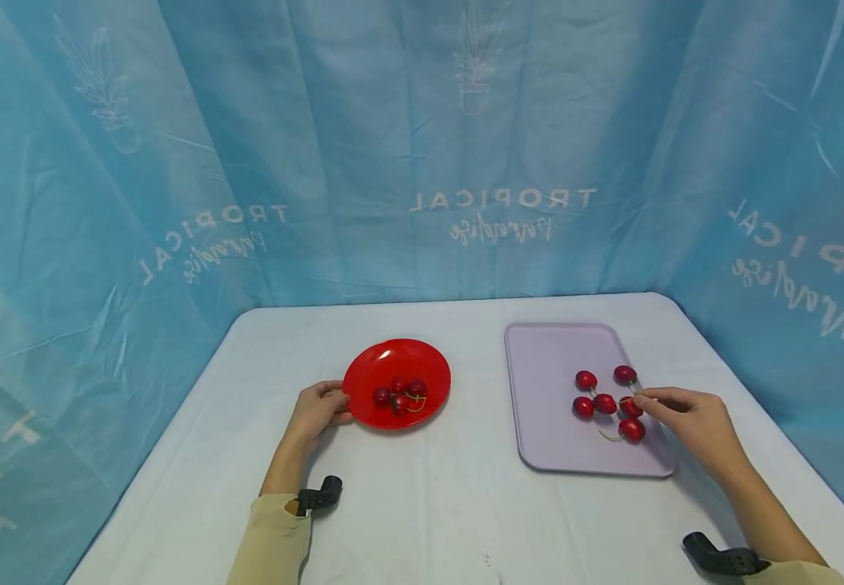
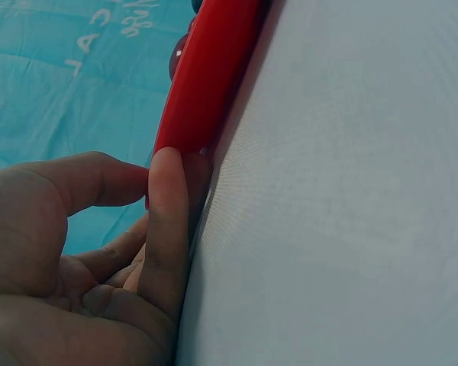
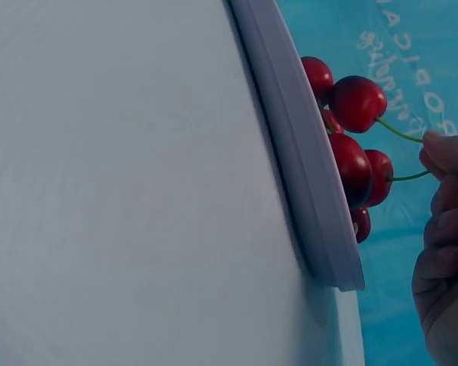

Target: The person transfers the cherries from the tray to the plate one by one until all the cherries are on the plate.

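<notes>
A red plate (image 1: 422, 357) lies at the middle left of the table with several cherries (image 1: 400, 404) in it. The left hand (image 1: 317, 413) pinches its left rim between thumb and fingers (image 2: 168, 183). To the right, a lilac tray (image 1: 546, 366) bears several dark red cherries (image 1: 604, 404) with green stems. Over the tray's right side, the right hand (image 1: 695, 422) pinches cherry stems at its fingertips. From those fingertips, two stems run to a cherry (image 3: 359, 103) and another cherry (image 3: 378, 178) in the right wrist view. Whether these cherries touch the tray is unclear.
A white cloth covers the table (image 1: 465, 504). Blue printed curtains (image 1: 348, 146) stand behind it and along both sides. Black wrist camera mounts (image 1: 322, 494) sit on both wrists.
</notes>
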{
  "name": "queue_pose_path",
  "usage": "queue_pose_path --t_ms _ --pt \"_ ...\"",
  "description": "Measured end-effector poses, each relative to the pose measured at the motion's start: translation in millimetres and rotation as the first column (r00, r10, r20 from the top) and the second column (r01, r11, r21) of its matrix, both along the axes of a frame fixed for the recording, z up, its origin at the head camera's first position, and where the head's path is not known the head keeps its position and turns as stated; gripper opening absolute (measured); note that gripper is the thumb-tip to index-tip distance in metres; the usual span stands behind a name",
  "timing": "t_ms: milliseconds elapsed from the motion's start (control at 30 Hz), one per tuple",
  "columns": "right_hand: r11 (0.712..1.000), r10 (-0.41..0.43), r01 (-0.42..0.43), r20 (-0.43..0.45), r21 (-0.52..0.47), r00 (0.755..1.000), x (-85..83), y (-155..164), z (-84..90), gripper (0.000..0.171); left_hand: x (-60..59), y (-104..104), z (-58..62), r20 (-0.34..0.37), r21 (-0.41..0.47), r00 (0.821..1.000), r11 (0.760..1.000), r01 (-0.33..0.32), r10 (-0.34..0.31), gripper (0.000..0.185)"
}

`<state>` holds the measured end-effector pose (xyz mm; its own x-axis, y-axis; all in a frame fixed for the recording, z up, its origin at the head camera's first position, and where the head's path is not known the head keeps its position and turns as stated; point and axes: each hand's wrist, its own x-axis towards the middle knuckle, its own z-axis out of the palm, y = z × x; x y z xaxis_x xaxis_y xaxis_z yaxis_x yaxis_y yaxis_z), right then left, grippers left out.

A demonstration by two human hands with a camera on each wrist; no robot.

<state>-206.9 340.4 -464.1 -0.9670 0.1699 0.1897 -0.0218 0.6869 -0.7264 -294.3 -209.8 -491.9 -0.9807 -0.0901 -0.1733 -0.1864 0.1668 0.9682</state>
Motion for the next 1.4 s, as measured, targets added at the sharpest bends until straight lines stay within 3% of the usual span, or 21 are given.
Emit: queue_pose_path --t_ms 600,933,1400 --pt "0.998 0.057 -0.060 -0.077 -0.037 0.995 -9.6 -32.3 12.5 0.042 -5.2 -3.4 8.5 -0.012 0.009 1.000 1.000 0.009 -0.009 0.039" --pt "0.994 0.094 -0.098 -0.080 -0.049 0.992 -21.3 -53.8 19.4 0.041 -3.9 -0.7 5.8 -0.018 0.001 1.000 1.000 0.003 -0.003 0.038" --pt "0.974 0.179 -0.191 -0.097 -0.125 0.979 -45.9 -99.0 11.9 0.035 -0.2 -2.8 -3.1 -0.015 0.000 1.000 1.000 -0.018 0.018 0.037"
